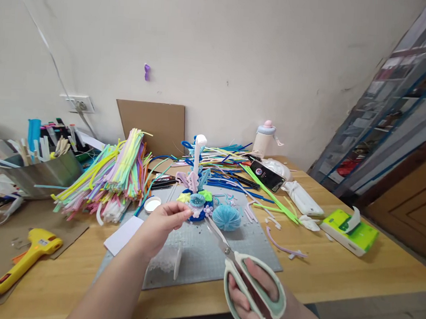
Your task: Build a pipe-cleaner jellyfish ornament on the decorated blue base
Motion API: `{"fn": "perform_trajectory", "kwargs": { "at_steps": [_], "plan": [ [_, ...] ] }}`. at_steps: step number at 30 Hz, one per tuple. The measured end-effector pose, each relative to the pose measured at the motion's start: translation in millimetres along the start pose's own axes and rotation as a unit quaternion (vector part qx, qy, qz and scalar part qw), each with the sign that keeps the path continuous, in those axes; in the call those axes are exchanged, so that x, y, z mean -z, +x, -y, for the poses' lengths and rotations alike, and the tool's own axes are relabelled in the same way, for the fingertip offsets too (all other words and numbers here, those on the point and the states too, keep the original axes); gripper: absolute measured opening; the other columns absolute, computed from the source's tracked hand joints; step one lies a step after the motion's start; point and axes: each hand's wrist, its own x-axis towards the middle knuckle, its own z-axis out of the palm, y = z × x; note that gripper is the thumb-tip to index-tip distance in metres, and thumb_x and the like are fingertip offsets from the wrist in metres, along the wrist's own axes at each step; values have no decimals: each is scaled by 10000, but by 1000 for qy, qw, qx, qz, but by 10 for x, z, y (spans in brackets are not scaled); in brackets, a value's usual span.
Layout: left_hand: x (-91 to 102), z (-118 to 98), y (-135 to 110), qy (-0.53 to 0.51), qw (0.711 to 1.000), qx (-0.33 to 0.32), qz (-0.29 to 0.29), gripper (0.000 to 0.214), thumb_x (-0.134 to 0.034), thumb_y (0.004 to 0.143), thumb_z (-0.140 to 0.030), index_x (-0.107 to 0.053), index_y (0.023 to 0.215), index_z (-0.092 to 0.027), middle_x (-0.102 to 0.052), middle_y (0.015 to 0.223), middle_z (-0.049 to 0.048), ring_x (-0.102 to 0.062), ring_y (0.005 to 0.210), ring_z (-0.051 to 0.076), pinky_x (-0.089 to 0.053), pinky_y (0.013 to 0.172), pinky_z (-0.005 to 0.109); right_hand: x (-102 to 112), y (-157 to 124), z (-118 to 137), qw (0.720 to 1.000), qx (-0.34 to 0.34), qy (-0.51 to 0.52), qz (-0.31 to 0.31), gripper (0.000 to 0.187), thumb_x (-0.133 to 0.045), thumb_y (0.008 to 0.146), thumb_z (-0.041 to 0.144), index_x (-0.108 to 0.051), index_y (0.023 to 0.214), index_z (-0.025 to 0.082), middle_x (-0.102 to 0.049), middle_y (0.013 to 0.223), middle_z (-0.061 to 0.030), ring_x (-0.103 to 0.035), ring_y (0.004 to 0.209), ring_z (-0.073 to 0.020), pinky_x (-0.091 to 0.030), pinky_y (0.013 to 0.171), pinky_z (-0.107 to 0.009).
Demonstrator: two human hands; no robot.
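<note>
My left hand (169,218) is closed in a pinch, thumb against forefinger, beside a small fuzzy pipe-cleaner ornament (197,201). Whatever sits between those fingertips is too small to make out. Green-and-white scissors (226,251) are in my right hand (262,278), its fingers through the handle loops. Their blade tips point at a little lilac flower (208,210) on the ornament's front; I cannot tell whether they touch it. A white-topped post (198,154) rises behind the ornament. Just right of it lies a light blue yarn pom-pom (226,218).
A grey cutting mat (261,250) lies underneath, with a clear spool-like container (165,261) near its front edge. Pipe-cleaner bundles (122,174) are heaped at left. A yellow glue gun (24,259), a phone (267,175) and a green tissue pack (350,232) lie around.
</note>
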Motion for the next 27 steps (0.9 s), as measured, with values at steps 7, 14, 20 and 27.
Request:
{"fn": "perform_trajectory", "kwargs": {
  "at_steps": [7, 14, 20, 27],
  "plan": [
    [59, -98, 36, -32, 999, -5, -20, 227, -648, 730, -356, -556, 700, -151, -456, 530, -48, -335, 491, 61, -235, 498, 200, -147, 89, 16, 993, -93, 38, 59, 572, -478, 753, 650, -627, 777, 98, -534, 499, 2, -473, 316, -76, -270, 308, -166],
    [47, -141, -44, 0, 998, -21, -53, 256, -669, 700, -372, -566, 711, -137, -489, 544, -29, -381, 507, 71, -275, 492, 201, -200, 143, -3, 992, -111, 46, 29, 563, -501, 724, 667, -623, 766, 119, -527, 512, 12, -498, 330, -78, -265, 317, -173],
    [30, -127, -84, 24, 997, -21, -64, 249, -658, 713, -376, -579, 734, -140, -506, 565, -23, -397, 529, 79, -284, 502, 206, -317, 169, 62, 985, -109, 121, 57, 518, -488, 774, 608, -602, 753, 103, -528, 514, 13, -474, 312, -68, -231, 320, -168],
    [-37, -139, -250, 23, 999, -14, -40, 239, -664, 703, -377, -581, 687, -153, -478, 562, -27, -387, 542, 89, -292, 534, 214, -403, 212, 121, 982, -87, 149, 74, 543, -423, 824, 595, -587, 803, 78, -529, 559, -1, -437, 332, -47, -246, 366, -162]
  ]
}}
